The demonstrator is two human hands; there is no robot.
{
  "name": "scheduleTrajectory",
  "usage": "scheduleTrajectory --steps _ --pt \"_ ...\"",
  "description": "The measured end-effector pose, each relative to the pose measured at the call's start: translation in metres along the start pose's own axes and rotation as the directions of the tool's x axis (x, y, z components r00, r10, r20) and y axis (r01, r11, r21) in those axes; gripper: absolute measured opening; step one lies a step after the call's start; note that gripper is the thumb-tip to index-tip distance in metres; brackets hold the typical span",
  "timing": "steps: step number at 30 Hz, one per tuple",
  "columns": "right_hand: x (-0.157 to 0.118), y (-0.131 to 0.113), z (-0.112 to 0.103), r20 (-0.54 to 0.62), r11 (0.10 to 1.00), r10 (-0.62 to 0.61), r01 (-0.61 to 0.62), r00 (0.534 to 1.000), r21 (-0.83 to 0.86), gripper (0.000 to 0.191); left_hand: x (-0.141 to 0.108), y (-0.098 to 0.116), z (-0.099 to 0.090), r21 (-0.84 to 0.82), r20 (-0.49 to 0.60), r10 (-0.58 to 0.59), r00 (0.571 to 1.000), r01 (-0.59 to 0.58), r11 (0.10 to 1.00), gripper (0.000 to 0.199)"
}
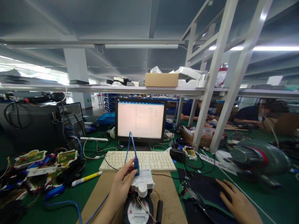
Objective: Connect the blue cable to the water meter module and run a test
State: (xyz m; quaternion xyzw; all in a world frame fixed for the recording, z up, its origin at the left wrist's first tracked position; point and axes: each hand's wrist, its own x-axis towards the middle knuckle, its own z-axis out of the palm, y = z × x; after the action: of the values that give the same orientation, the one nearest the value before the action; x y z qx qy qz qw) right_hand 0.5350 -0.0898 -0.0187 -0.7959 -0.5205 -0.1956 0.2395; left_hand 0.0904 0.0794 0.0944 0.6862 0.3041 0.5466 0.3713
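Observation:
My left hand (122,182) pinches the blue cable plug (136,165) and holds it upright against the top of a white plastic module (143,179). The module sits on a round water meter (138,211) with thin wires and a black cylinder (159,210) beside it. My right hand (238,202) lies at the right, its fingers curved around a dark computer mouse (226,190) that it mostly covers, on a black mouse pad (198,180). Green-handled pliers (198,199) lie close to the right hand's left side.
Behind the meter stand a white keyboard (149,161) and a lit monitor (140,119). Opened circuit modules and wires (35,158) crowd the left, near a yellow marker (87,178). A green motor-like machine (259,158) and shelf posts (210,93) stand right. People sit beyond.

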Motion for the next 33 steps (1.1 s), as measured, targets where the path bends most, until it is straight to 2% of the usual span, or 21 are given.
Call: scheduleTrajectory --steps 7,16,24,33 --pt "-0.001 0.009 0.008 0.005 1.000 -0.010 0.010 1.000 -0.004 0.056 0.001 0.002 0.000 0.008 0.007 0.005 1.000 -0.005 1.000 0.039" --pt "0.000 0.010 0.007 0.011 0.999 0.014 -0.014 1.000 0.048 0.054 0.000 0.001 0.001 -0.031 0.006 -0.011 1.000 0.011 0.999 0.038" --pt "0.000 0.011 0.007 0.039 0.999 0.010 -0.011 0.999 0.041 0.060 0.000 0.004 0.000 -0.024 0.023 -0.038 0.999 0.038 0.999 0.040" --pt "0.001 0.010 0.007 0.039 1.000 0.003 -0.004 0.999 0.023 0.063 0.001 0.007 0.001 -0.022 0.025 0.008 1.000 -0.007 1.000 0.038"
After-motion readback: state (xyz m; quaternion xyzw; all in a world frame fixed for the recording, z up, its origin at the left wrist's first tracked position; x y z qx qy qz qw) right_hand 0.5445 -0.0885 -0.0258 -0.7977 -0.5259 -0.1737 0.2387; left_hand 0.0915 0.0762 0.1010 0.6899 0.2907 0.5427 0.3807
